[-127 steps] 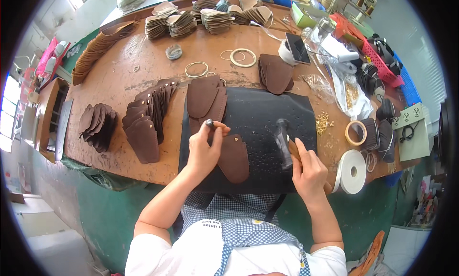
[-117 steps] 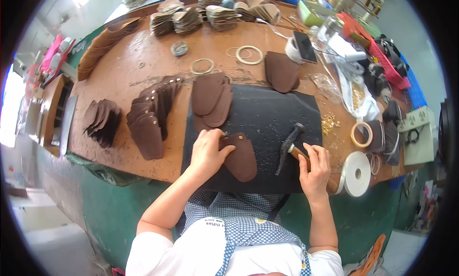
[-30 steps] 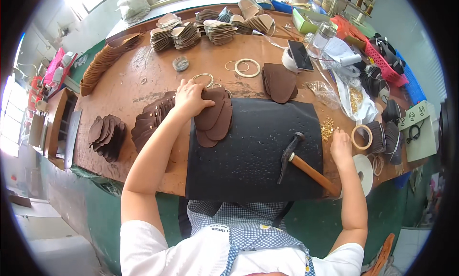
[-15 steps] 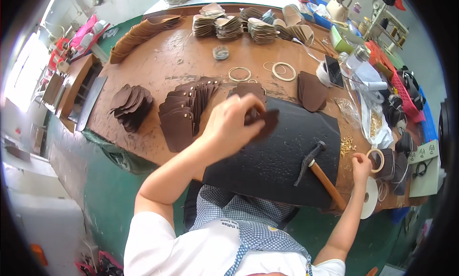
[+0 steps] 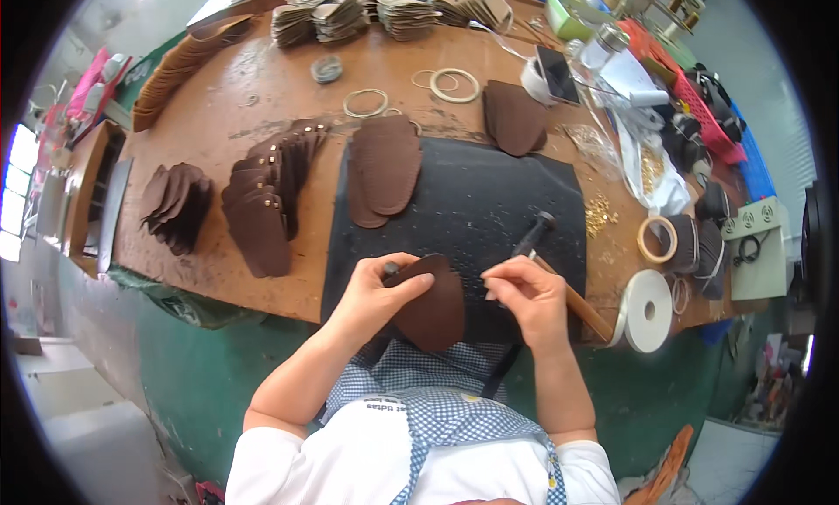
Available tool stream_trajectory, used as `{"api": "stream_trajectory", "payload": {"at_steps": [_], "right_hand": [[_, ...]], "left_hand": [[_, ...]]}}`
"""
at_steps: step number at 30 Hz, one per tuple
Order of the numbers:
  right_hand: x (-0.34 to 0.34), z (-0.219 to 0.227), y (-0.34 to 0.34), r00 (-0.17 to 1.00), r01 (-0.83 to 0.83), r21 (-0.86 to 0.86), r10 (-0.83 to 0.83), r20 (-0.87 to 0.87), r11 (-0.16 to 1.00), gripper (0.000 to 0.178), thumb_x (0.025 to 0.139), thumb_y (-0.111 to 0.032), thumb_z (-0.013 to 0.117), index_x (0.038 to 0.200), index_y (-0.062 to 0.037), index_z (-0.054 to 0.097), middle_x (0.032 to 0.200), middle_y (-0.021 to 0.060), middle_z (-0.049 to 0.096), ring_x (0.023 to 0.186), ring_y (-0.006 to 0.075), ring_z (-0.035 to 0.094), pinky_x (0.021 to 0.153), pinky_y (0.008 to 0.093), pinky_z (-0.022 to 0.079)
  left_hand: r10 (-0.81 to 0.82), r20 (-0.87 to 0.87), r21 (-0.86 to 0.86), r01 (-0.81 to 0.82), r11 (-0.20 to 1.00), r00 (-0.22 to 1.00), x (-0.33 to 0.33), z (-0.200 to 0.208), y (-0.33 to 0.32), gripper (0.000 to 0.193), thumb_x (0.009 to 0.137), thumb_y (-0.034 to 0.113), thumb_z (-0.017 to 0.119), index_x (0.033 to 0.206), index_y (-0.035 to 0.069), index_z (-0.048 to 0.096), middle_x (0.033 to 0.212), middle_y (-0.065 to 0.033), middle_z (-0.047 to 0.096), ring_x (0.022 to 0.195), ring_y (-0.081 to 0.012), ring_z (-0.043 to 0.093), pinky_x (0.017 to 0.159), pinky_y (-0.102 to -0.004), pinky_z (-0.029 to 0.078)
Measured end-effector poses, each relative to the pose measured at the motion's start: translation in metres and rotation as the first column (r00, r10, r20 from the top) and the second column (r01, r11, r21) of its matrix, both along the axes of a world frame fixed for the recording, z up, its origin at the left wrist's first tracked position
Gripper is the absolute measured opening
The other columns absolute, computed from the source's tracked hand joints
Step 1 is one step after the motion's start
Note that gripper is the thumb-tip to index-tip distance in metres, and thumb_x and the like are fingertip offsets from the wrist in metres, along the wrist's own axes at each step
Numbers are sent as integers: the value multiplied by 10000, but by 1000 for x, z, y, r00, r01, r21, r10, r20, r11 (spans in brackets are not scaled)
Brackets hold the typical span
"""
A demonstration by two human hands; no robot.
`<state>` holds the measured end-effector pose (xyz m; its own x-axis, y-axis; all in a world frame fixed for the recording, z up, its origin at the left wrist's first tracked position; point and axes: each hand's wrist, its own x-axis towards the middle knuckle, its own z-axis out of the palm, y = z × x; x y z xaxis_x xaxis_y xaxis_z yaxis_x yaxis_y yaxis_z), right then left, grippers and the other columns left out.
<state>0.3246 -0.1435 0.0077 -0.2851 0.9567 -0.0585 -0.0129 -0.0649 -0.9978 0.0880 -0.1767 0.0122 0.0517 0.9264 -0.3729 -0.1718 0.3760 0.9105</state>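
Brown piece [image 5: 437, 314] in left hand [image 5: 369, 291], gold bits [image 5: 650, 168] in bag [image 5: 671, 197]

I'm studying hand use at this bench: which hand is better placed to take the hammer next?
Probably the right hand: it is close to the hammer, while the left hand is farther away and holds a brown piece. Whether the right pinches something small is unclear.
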Motion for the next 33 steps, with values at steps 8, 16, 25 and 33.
{"api": "stream_trajectory", "payload": {"at_steps": [8, 16, 25, 33], "right_hand": [[-25, 6, -4, 999, -36, 110, 32, 35, 993, 144, 874, 82, 707, 1005, 23, 706, 931, 60, 717, 872, 128, 689, 774, 263, 572], [-29, 5, 5, 969, -111, 473, -11, 248, 874, 186, 777, 87, 774, 926, -20, 746, 887, 62, 676, 812, 153, 675, 731, 266, 562], [-29, 12, 10, 984, -91, 344, 31, 177, 935, 169, 738, 89, 793, 847, -5, 705, 879, 61, 662, 825, 154, 663, 746, 265, 538], [-17, 11, 9, 961, -171, 490, 36, 273, 855, 185, 730, 68, 807, 868, -11, 714, 908, 70, 683, 833, 180, 682, 742, 292, 546]], "left_hand": [[-86, -87, 33, 89, 995, 993, 5, 1, 4, 246, 901, 129, 749, 1111, 6, 713, 923, -17, 714, 835, -75, 651, 762, -216, 528], [-99, -101, 111, 110, 988, 990, 12, 1, 3, 244, 911, 129, 743, 1119, 6, 711, 944, -28, 712, 860, -84, 654, 768, -228, 542], [-83, -366, 316, 208, 926, 927, 9, 8, 3, 210, 908, 92, 721, 1092, -8, 720, 912, -49, 730, 850, -81, 650, 760, -246, 523], [-101, -433, 397, 290, 871, 896, 15, 8, 6, 164, 886, 88, 730, 1030, 10, 730, 893, -105, 699, 811, -219, 669, 707, -321, 528]]}}
